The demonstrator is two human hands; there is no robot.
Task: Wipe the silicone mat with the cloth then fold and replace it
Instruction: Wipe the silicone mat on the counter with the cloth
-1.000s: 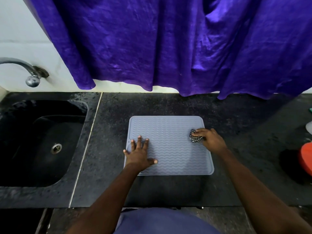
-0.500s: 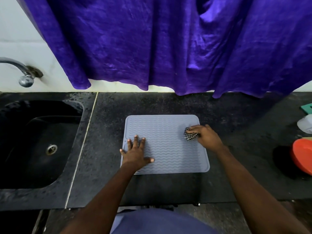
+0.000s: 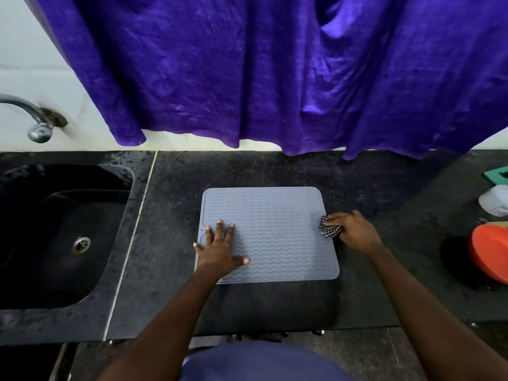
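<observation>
A grey silicone mat [image 3: 277,232] with wavy ridges lies flat on the dark stone counter [image 3: 247,171]. My left hand [image 3: 220,247] rests flat on the mat's near left part, fingers spread. My right hand [image 3: 354,229] is at the mat's right edge, closed around a bunched black-and-white checked cloth [image 3: 330,226]. The cloth touches the mat at that edge.
A black sink [image 3: 55,232] with a metal drain sits to the left, under a chrome tap [image 3: 33,119]. A purple curtain [image 3: 275,72] hangs over the back of the counter. At the far right are an orange bowl [image 3: 492,257], a white object [image 3: 494,200] and a green item [image 3: 499,174].
My right hand has slid the cloth to the right, from the mat's right part out to its right edge. My left hand has stayed flat on the mat.
</observation>
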